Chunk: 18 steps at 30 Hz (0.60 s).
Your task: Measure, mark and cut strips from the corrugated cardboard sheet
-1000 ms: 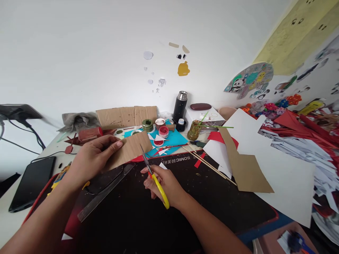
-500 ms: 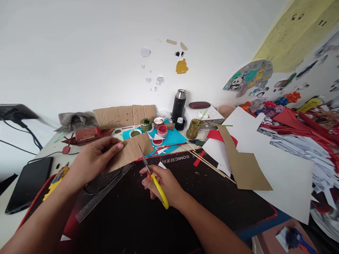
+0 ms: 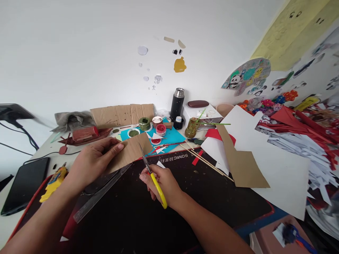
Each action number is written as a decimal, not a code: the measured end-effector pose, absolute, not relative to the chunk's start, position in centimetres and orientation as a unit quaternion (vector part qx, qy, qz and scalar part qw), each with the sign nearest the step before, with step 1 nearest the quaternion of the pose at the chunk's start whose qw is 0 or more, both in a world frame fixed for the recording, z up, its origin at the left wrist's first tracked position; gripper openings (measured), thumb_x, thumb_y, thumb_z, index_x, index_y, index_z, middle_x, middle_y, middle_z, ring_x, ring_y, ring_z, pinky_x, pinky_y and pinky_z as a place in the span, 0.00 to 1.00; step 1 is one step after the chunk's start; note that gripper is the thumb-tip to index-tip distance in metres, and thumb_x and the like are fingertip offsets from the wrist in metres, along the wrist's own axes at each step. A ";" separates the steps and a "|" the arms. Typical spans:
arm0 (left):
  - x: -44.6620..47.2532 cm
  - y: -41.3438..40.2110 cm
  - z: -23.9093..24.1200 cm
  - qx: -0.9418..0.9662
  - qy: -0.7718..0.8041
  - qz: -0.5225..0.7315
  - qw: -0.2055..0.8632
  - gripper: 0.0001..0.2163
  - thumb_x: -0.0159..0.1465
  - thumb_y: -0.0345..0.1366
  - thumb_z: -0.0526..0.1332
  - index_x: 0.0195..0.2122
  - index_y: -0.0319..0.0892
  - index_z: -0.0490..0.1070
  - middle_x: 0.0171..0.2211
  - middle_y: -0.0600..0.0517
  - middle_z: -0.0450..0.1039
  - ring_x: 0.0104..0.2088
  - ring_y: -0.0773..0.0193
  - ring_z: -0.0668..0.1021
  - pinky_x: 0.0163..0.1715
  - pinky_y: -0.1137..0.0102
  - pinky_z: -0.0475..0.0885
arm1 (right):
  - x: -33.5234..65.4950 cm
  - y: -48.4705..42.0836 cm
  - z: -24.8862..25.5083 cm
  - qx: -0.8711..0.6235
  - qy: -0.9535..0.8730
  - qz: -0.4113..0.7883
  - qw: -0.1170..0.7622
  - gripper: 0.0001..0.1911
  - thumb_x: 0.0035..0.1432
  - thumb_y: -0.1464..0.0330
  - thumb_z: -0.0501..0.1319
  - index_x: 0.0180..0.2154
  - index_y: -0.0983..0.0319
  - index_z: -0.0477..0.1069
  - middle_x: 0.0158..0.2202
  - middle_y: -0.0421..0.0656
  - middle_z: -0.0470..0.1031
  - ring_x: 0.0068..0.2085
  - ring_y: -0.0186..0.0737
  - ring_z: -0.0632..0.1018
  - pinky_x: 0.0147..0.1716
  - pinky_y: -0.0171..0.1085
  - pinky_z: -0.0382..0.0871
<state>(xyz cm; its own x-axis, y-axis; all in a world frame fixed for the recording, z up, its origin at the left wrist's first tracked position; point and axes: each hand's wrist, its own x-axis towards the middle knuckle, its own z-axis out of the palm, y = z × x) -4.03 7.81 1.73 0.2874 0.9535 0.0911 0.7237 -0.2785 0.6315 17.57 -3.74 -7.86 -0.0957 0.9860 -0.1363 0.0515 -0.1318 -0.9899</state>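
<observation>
My left hand (image 3: 93,161) is closed on a brown cardboard piece (image 3: 131,150), thumb on top, holding it just above the black desk mat (image 3: 185,197). My right hand (image 3: 160,183) grips yellow-handled scissors (image 3: 151,174). Their blades point up and away and meet the cardboard's lower right edge. A metal ruler (image 3: 102,192) lies on the mat under my left hand.
Paint pots (image 3: 156,127) sit on blue paper (image 3: 172,137) behind the cardboard, with a black flask (image 3: 177,103) and a jar of brushes (image 3: 191,128). Wooden sticks (image 3: 206,160), brown card (image 3: 242,165) and white sheets (image 3: 278,165) lie right. A dark tablet (image 3: 25,185) lies left.
Both hands keep their grips and barely move. The view has shifted a little, so everything sits slightly further left in the picture.
</observation>
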 end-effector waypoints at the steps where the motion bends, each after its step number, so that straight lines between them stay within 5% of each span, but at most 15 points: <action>1: -4.0 7.8 1.7 0.766 0.548 0.234 0.241 0.30 0.65 0.69 0.56 0.43 0.46 0.82 0.37 0.52 0.83 0.38 0.54 0.78 0.37 0.67 0.69 | 17.6 -3.8 -7.9 -0.525 -0.503 0.539 0.426 0.21 0.69 0.46 0.68 0.41 0.57 0.75 0.22 0.32 0.69 0.17 0.32 0.70 0.17 0.31 0.61; 11: -4.6 8.2 1.3 0.763 0.536 0.243 0.265 0.28 0.65 0.67 0.59 0.40 0.46 0.81 0.35 0.53 0.81 0.35 0.57 0.76 0.36 0.67 0.69 | 16.9 -3.6 -7.7 -0.549 -0.546 0.441 0.453 0.14 0.68 0.56 0.67 0.34 0.59 0.76 0.27 0.37 0.74 0.28 0.36 0.73 0.31 0.34 0.66; 18: -4.8 7.8 1.8 0.768 0.534 0.241 0.258 0.29 0.66 0.68 0.58 0.39 0.46 0.81 0.35 0.53 0.80 0.35 0.57 0.76 0.34 0.67 0.67 | 17.2 -3.4 -7.7 -0.519 -0.514 0.519 0.444 0.18 0.66 0.50 0.69 0.39 0.58 0.76 0.25 0.37 0.72 0.24 0.35 0.72 0.24 0.33 0.64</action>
